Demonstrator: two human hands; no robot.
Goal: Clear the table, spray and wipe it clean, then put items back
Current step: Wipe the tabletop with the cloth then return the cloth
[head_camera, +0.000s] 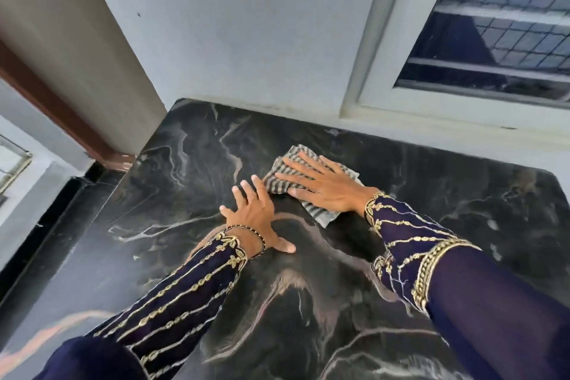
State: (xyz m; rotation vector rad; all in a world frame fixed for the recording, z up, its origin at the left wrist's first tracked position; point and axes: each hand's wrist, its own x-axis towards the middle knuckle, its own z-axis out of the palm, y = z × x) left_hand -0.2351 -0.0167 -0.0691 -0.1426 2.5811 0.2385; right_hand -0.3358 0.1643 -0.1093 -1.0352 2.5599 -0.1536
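Observation:
A dark marble table (pixel 185 256) with pale veins fills the lower part of the view. A grey striped cloth (pixel 320 214) lies flat near the table's middle. My right hand (pixel 324 185) presses on the cloth with its fingers straight and spread. My left hand (pixel 256 216) lies flat on the bare marble just left of the cloth, fingers straight, fingertips near the cloth's left edge. Both arms wear dark blue sleeves with gold embroidery.
A grey wall (pixel 262 40) runs along the table's far edge. A window (pixel 493 34) with a grille is set in it at the upper right. A brown door frame (pixel 61 111) and a dark floor strip lie to the left of the table.

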